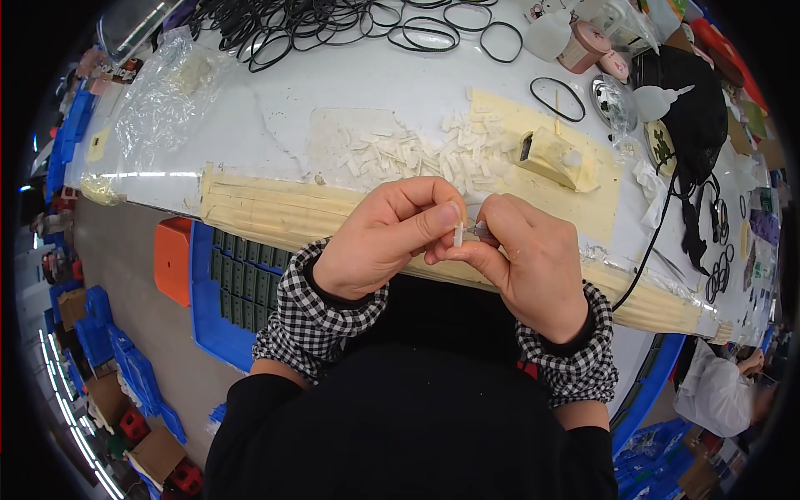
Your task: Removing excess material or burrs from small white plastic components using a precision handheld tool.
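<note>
I saw my left hand (379,237) pinching the small white plastic strip (457,234) upright, long axis vertical, between both hands over the table edge (250,208). My right hand (525,258) gripped a small grey-tipped piece (480,227) touching its right side.

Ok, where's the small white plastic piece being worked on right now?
In the head view, the small white plastic piece is pinched between the left hand and right hand, just below the pile of white pieces, over the table's near edge.
</note>
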A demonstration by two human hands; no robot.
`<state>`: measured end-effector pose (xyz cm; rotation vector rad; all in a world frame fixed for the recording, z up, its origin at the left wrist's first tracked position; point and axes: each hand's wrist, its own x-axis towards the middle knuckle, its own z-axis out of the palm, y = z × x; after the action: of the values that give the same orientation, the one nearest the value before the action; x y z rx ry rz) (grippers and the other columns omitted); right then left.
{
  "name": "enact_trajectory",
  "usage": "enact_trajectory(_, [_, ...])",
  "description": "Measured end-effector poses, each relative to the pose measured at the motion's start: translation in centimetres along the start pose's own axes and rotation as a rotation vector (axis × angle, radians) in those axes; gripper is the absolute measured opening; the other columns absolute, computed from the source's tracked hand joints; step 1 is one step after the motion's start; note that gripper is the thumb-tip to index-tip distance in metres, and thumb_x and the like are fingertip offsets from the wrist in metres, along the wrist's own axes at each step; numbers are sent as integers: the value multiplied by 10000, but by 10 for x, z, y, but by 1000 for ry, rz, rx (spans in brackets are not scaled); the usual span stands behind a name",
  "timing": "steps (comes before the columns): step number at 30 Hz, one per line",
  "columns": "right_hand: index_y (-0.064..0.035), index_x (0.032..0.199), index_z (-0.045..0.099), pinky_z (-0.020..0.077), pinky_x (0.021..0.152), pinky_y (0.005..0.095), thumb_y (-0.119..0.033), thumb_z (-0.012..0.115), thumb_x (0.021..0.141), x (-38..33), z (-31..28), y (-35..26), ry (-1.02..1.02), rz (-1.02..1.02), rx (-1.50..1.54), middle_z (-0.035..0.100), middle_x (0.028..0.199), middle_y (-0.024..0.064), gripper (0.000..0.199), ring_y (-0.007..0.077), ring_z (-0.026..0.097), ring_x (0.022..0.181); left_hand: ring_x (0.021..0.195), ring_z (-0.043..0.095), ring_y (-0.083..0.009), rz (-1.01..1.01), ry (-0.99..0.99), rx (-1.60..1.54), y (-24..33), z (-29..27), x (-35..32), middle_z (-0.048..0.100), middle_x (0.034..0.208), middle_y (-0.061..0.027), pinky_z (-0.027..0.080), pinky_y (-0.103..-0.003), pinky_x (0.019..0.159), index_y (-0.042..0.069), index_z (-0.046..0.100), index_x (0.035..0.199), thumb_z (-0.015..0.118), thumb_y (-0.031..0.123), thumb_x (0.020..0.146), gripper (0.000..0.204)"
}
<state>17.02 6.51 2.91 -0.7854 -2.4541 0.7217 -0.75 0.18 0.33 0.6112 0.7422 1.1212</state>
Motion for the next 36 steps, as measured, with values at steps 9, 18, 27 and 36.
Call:
enact_trajectory(9, [-84, 789, 534, 426, 475, 328, -413, 644, 797, 0, 1, 1, -2, -16, -34, 508, 637, 47, 347, 241, 545, 543, 680, 509, -24, 3, -5, 19, 1, 0, 1, 543, 745, 32, 418, -173, 614, 44, 564, 898, 528, 200, 958, 171])
enact_trajectory(18, [-81, 743, 516, 424, 466, 329, -421, 642, 797, -2, 0, 0, -31, -4, -77, 500, 623, 46, 367, 239, 542, 533, 673, 503, -26, 14, 24, 92, 2, 0, 0, 543, 743, 33, 416, -175, 610, 48, 569, 888, 541, 215, 953, 182])
enact_trajectory(27, [-67, 801, 566, 416, 478, 323, -240, 725, 770, -2, -2, 15, 186, 190, 18, 520, 649, 65, 237, 236, 537, 533, 753, 591, -71, 174, 306, 81, 7, -12, -10, 623, 899, -76, 474, -179, 641, 48, 524, 912, 481, 177, 977, 152])
enact_trajectory(36, [-73, 845, 569, 445, 511, 326, -94, 686, 767, 7, 23, 16, 141, 184, -133, 557, 789, 56, 142, 241, 578, 600, 750, 600, -89, 268, 364, -136, 8, -27, -17, 636, 880, -65, 489, -186, 662, -1, 560, 1068, 496, 157, 969, 198])
